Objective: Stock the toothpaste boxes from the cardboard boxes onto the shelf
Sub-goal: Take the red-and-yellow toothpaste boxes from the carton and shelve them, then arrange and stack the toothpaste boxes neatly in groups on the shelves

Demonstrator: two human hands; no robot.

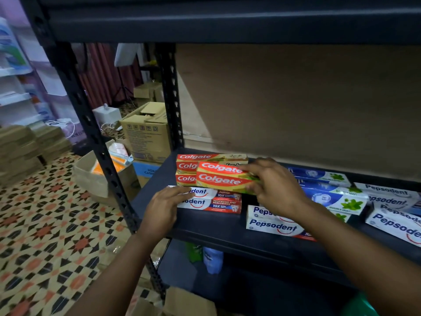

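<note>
A red and gold Colgate box (222, 180) sits at the centre of things, raised above the shelf (155, 190) and gripped at its right end by the right hand (275, 185), fingers wrapped over the top and thumb under. It hangs just in front of a small stack of Colgate boxes (189, 166) at the back left of the shelf, overlapping them from this angle. Right below it lie two white and red Pepsodent boxes (218, 201), one behind the other, and the left hand (164, 208) rests flat on their left ends, fingers spread lightly, not closed around anything. Further right, more Pepsodent boxes (273, 224) sit at the shelf's front edge, blue mint boxes (335, 197) behind them, and another white Pepsodent pile (396, 213) at the far right. Off to the left, past the black shelf post (95, 142), an open cardboard box (145, 135) stands on the patterned tile floor (45, 220), with a second open carton (98, 176) nearer.
</note>
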